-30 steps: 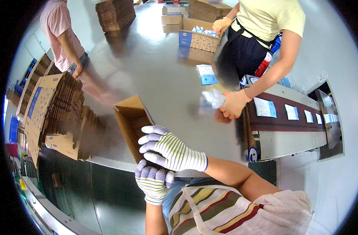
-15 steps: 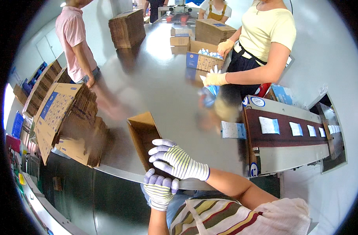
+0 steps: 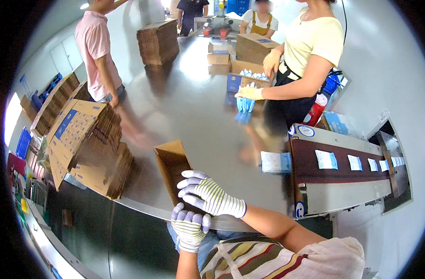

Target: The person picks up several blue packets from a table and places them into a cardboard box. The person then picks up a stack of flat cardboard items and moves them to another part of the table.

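Observation:
An upright open cardboard box [image 3: 169, 171] stands at the near edge of the steel table, its inside partly hidden by my hands. I wear white-and-lilac striped knit gloves on both hands. Curled over the near rim of the box is my left hand [image 3: 190, 228], its fingers closed on the cardboard. My right hand [image 3: 211, 194] lies over the right side of the box, fingers stretched and apart, holding nothing. A white-and-blue pouch [image 3: 275, 162] rests to the right, at the end of the conveyor belt [image 3: 303, 158].
Stacked flat cartons [image 3: 89, 144] lean at the left table edge; another carton stack [image 3: 157, 43] stands farther back. A co-worker in yellow [image 3: 310, 44] holds blue pouches [image 3: 245, 104] beside a filled carton [image 3: 238, 83]. A person in pink [image 3: 96, 53] stands at left.
The co-worker's gloved hand with the blue pouches has moved slightly left, nearer the filled carton. The pouches on the belt have shifted slightly in view. My hands keep their places at the box.

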### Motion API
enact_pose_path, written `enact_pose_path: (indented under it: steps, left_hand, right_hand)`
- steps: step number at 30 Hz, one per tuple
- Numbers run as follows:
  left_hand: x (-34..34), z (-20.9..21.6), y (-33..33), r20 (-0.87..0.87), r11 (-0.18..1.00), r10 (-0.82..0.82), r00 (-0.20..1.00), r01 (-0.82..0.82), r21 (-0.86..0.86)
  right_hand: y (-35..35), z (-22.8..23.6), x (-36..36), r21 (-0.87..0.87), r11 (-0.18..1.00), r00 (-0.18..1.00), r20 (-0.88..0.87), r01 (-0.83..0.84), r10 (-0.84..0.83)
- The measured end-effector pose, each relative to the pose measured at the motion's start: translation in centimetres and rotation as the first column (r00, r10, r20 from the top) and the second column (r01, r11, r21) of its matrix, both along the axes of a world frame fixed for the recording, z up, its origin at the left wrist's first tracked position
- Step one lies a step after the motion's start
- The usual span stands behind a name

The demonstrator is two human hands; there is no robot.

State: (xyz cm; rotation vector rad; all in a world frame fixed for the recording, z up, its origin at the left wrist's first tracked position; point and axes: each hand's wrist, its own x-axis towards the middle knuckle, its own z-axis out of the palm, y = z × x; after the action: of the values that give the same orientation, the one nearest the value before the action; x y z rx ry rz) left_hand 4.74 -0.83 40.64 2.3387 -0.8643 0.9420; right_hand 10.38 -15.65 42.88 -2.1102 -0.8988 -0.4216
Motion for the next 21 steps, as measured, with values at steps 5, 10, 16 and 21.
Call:
enact_pose_path:
  steps: [5, 10, 16, 21]
  left_hand:
    - [0.5, -0.7, -0.8, 0.004, 0.999, 0.036, 0.999, -0.036, -0.001]
    - [0.4, -0.7, -0.4, 0.041, 1.0, 0.03, 0.999, -0.03, -0.005]
    - [0.6, -0.8, -1.0, 0.014, 0.999, 0.042, 0.999, -0.042, 0.017]
    - [0.8, -0.1, -0.7, -0.011, 0.986, 0.064, 0.998, -0.061, 0.155]
  right_hand:
    - [-0.4, -0.4, 1.0, 0.131, 0.991, 1.0, -0.012, -0.025, 0.027]
    - [0.1, -0.5, 1.1, 0.126, 0.991, 0.999, 0.029, -0.033, 0.03]
    - [-0.2, -0.7, 1.2, 0.176, 0.984, 0.999, 0.032, -0.016, 0.01]
    - [-0.6, -0.6, 1.0, 0.185, 0.983, 1.0, 0.022, 0.011, -0.015]
